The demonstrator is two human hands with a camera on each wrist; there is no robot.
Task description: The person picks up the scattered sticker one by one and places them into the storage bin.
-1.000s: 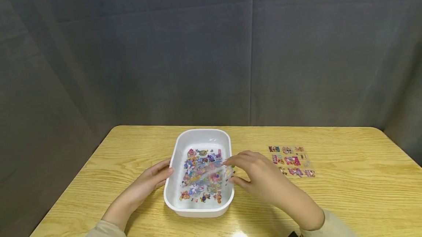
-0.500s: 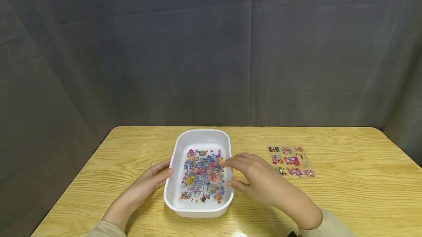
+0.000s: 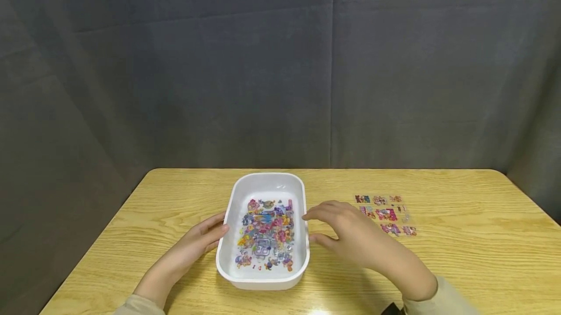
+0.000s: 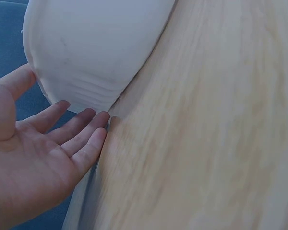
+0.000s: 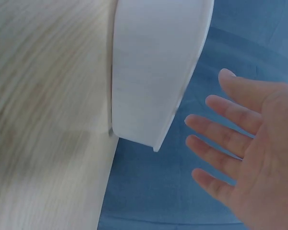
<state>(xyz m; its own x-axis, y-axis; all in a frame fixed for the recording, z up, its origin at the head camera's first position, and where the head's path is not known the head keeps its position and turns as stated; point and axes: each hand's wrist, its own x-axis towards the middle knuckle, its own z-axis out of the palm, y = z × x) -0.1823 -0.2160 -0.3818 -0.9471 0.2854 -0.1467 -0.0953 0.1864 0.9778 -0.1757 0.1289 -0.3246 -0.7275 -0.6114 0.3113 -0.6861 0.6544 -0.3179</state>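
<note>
A white plastic tub with rounded corners stands on the wooden table. Inside lie overlapping clear sticker sheets printed with colourful cartoon figures. At the tub's left side is my left hand, its thumb at the rim. In the left wrist view the left hand's fingers extend against the tub's outer wall. My right hand hovers just off the right rim with nothing in it. The right wrist view shows its fingers spread and apart from the tub wall.
Another clear sticker sheet, mostly pink and red, lies flat on the table to the right, partly behind the right hand. A dark grey curtain hangs behind the table's far edge.
The right hand let go of a clear sticker sheet, which now lies flat on the others in the tub. That hand then drew back right, outside the rim. The left hand stayed put.
</note>
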